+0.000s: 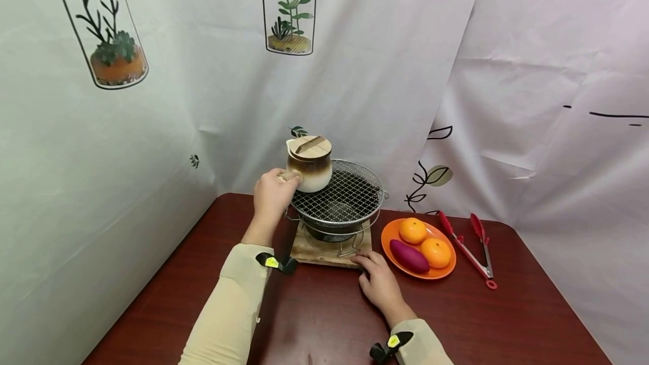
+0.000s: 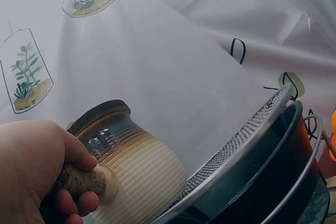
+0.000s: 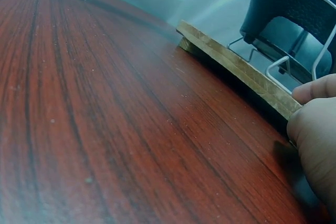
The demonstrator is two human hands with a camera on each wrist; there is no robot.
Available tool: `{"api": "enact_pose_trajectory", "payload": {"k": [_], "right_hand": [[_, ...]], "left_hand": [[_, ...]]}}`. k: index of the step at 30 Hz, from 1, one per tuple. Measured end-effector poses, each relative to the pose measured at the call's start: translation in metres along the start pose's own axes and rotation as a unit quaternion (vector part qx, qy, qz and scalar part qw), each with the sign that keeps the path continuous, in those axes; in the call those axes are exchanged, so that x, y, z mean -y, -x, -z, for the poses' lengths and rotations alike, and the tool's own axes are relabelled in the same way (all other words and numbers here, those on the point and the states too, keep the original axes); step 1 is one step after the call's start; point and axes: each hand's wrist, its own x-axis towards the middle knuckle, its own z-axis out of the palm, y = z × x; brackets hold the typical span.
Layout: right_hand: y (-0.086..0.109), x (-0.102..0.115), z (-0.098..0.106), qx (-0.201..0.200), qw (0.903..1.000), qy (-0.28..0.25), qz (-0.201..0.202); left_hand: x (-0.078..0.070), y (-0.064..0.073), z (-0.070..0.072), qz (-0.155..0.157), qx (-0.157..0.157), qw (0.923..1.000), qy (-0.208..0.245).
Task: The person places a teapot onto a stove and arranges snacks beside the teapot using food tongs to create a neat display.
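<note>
My left hand (image 1: 274, 193) grips the stubby side handle (image 2: 84, 182) of a brown-and-cream ribbed teapot (image 1: 310, 173). A round wooden lid (image 1: 315, 148) covers the pot. The pot is over the left part of a round wire-mesh grill (image 1: 350, 199); whether its base touches the mesh is hidden. Under the mesh stands a dark brazier (image 2: 262, 171) in a wire stand, on a wooden board (image 1: 309, 249). At the board's front right corner, my right hand (image 1: 380, 283) pinches the edge, with a finger on top and the thumb at its side.
Right of the board, an orange plate (image 1: 428, 276) holds two oranges (image 1: 435, 252) and a purple sweet potato (image 1: 409, 256). Farther right lie red-tipped tongs (image 1: 474, 261). White printed cloth (image 1: 355, 100) hangs close behind the dark red table (image 1: 314, 320).
</note>
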Motion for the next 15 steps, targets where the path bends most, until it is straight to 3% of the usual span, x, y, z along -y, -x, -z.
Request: {"api": "enact_pose_trajectory", "payload": {"k": [15], "right_hand": [[0.0022, 0.0001, 0.0014, -0.003, 1.0, -0.005, 0.007]], "left_hand": [[-0.0032, 0.0043, -0.002, -0.002, 0.001, 0.9999, -0.013]]}}
